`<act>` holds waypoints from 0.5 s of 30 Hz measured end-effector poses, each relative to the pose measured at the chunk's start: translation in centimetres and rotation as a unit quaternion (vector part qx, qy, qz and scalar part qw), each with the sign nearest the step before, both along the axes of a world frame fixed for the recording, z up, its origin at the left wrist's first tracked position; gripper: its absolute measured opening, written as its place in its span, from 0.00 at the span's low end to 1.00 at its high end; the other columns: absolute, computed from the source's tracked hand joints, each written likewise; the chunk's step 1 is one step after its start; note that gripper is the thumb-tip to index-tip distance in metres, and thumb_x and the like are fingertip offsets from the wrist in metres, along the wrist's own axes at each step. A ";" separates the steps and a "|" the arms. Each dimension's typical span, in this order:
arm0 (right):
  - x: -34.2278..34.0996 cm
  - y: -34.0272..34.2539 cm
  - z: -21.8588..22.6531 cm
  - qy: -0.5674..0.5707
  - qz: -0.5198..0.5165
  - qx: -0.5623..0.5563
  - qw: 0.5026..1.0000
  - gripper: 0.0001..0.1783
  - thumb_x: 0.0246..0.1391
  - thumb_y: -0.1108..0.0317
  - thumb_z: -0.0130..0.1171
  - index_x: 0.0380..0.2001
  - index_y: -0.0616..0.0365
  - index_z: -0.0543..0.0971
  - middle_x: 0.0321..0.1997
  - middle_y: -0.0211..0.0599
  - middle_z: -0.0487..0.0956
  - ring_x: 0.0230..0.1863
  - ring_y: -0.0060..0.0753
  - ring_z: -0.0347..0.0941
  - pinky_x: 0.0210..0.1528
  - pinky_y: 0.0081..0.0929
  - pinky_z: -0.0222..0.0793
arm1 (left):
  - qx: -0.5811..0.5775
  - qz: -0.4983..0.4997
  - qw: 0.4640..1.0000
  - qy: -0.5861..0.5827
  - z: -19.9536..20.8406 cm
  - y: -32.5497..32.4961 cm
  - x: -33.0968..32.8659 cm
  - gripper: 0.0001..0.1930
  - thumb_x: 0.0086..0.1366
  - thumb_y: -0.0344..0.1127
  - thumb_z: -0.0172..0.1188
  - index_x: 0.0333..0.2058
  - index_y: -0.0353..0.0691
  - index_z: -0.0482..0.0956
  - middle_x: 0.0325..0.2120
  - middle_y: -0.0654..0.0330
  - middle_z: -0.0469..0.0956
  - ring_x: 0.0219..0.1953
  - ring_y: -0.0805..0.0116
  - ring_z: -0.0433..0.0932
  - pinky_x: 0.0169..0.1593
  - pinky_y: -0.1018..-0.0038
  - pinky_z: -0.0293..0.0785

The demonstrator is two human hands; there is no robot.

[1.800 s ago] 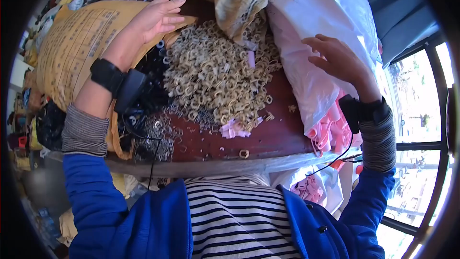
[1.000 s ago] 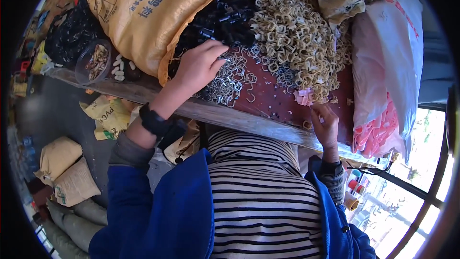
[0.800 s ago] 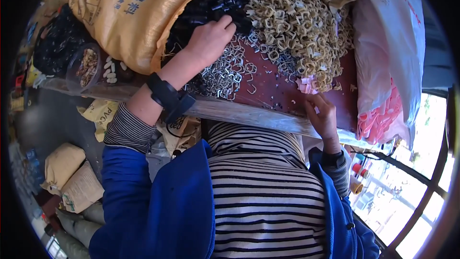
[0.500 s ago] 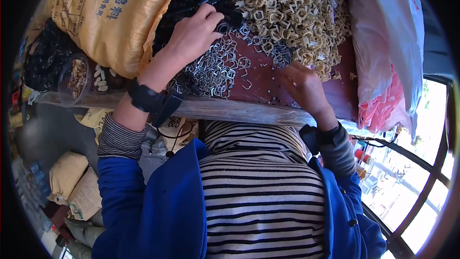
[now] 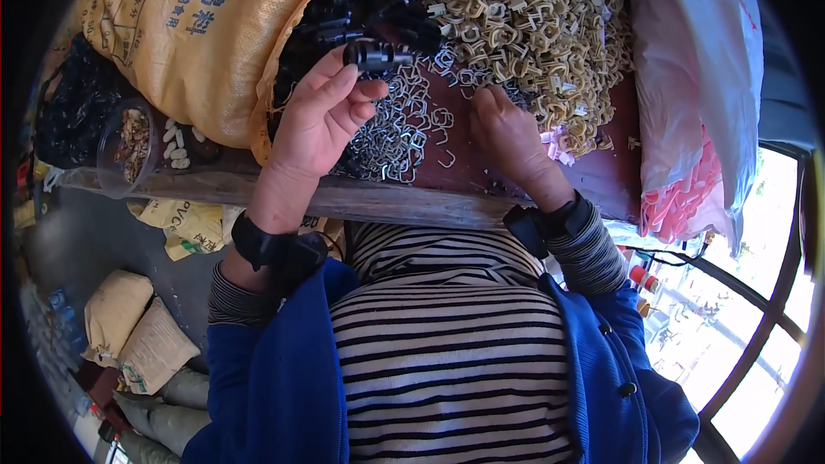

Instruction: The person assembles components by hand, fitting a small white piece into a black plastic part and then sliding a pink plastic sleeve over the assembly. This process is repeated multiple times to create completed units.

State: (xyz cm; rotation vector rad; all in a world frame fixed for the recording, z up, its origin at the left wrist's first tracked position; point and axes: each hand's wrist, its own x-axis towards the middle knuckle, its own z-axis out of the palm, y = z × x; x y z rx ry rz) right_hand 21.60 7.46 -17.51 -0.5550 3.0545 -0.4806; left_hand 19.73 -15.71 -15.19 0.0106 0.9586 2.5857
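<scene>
Fingers of the left hand, in the head view, are clamped on a black part, thumb toward me and palm turned up; the forefinger is mostly hidden behind it, as is the gripped end. That part lies about level, held up between the black heap and the metal clips. Shadow blurs the heap's single pieces, and the upper edge cuts it off.

Over the counter, knuckles up, the right hand bends down at the near edge of the pale clips. Its fingertips are out of my sight, so I can't tell whether they are apart, together or on something. Pink scraps show partly past its wrist.

At left, the yellow sack is cropped too, and the tub holds brownish bits I can't make out.
</scene>
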 end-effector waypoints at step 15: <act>3.9 3.3 4.2 -0.356 -0.061 -0.518 0.775 0.05 0.51 0.70 0.47 0.30 0.61 0.66 0.20 0.26 0.67 0.18 0.13 0.58 0.20 0.10 0.55 | -0.058 -0.207 0.966 -0.145 0.0 8.5 4.1 0.18 0.59 0.29 0.45 0.48 0.36 0.58 0.36 0.55 0.68 0.36 0.66 0.72 0.41 0.79 0.71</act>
